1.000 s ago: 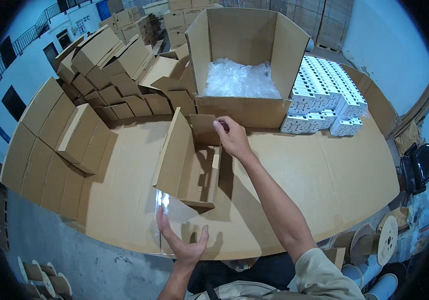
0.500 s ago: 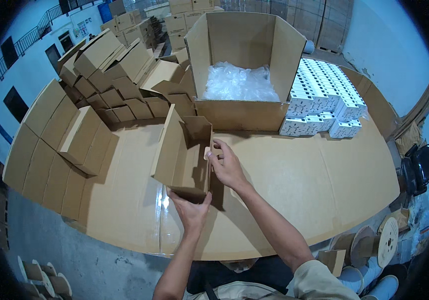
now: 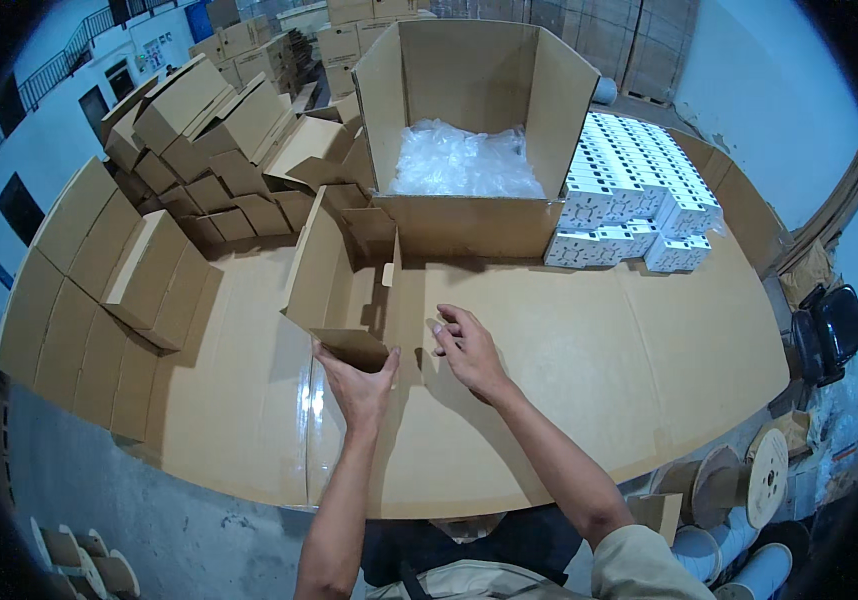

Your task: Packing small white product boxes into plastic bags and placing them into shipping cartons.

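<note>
An open-topped cardboard box stands near the middle of the table, its long sides running away from me. My left hand grips the near end of it, thumb at the right corner and fingers at the left one. On the upper edge of its right wall sits a small pale sticker. To the right of the box, apart from it, my right hand hovers over the table with loosely bent, parted fingers and nothing visible in them.
A large carton with clear plastic bags stands behind. Stacked white printed small boxes lie at its right. Closed cardboard boxes line the left edge; open empty ones are piled beyond. Cable reels stand on the floor at right.
My right hand has come away from the box's right wall toward me and right; the small sticker stays on the wall. The box and my left hand have shifted slightly left and away.
</note>
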`<action>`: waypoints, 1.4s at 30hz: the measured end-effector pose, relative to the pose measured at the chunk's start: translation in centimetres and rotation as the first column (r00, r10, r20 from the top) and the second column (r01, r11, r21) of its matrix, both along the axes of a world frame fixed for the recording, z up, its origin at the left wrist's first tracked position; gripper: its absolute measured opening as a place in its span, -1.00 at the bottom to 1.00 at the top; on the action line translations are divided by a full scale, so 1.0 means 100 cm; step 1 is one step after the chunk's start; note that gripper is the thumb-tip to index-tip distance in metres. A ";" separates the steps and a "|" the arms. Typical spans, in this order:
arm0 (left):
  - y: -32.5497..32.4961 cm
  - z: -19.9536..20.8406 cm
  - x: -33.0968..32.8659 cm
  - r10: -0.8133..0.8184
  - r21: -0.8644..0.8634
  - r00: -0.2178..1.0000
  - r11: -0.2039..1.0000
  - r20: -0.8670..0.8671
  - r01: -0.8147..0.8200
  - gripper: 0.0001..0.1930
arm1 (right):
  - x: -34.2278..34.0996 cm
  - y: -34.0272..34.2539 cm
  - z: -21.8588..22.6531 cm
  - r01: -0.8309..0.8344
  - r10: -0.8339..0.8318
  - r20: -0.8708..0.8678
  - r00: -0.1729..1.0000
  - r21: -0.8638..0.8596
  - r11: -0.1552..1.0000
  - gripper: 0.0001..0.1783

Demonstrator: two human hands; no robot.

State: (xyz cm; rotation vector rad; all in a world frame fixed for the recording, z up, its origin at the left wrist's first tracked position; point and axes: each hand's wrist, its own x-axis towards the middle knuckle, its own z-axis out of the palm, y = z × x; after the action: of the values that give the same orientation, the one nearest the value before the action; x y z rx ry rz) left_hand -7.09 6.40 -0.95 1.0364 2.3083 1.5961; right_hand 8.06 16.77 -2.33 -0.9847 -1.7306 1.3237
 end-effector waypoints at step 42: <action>0.104 0.015 0.074 -0.762 -0.280 0.560 0.643 -0.324 0.713 -0.70 | 0.364 0.215 0.109 0.277 -0.869 0.185 0.460 0.900 0.338 -0.39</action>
State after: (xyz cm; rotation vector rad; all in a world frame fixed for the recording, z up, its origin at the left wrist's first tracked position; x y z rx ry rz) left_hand 0.34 16.79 0.59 2.1149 1.6713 0.9203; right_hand 44.48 38.28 8.52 -1.4339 -1.7641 -0.4562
